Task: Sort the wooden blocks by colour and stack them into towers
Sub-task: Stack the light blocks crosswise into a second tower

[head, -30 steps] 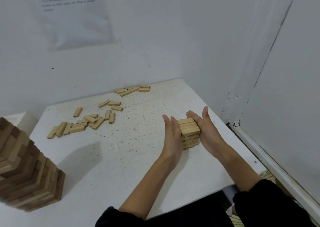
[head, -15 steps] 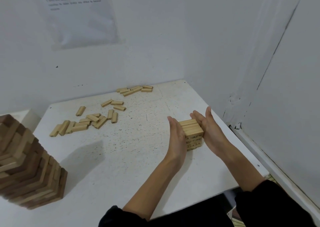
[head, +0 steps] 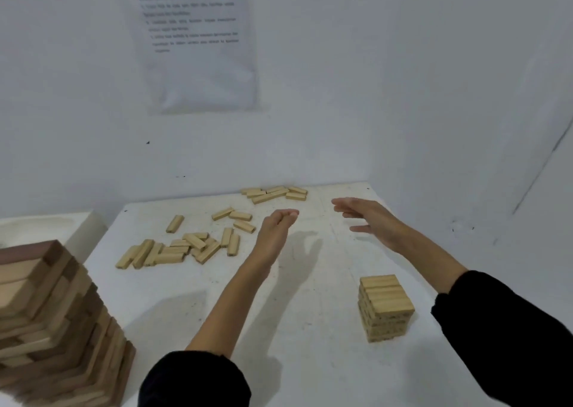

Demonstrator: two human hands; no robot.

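Two hands outstretched, left hand [head: 274, 228] seemingly cupped, right hand [head: 369, 217] flat

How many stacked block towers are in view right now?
2: a short pale tower on the table at right, and a taller light-and-dark tower at the lower left, partly cut off by the frame.

On the table [head: 310, 369], the short tower [head: 386, 307] stands near the right edge, the tall tower [head: 55, 329] at the near left corner; scattered blocks [head: 179, 248] lie behind, left of centre, a far cluster [head: 276, 193] by the back wall, below a sheet [head: 198, 59]
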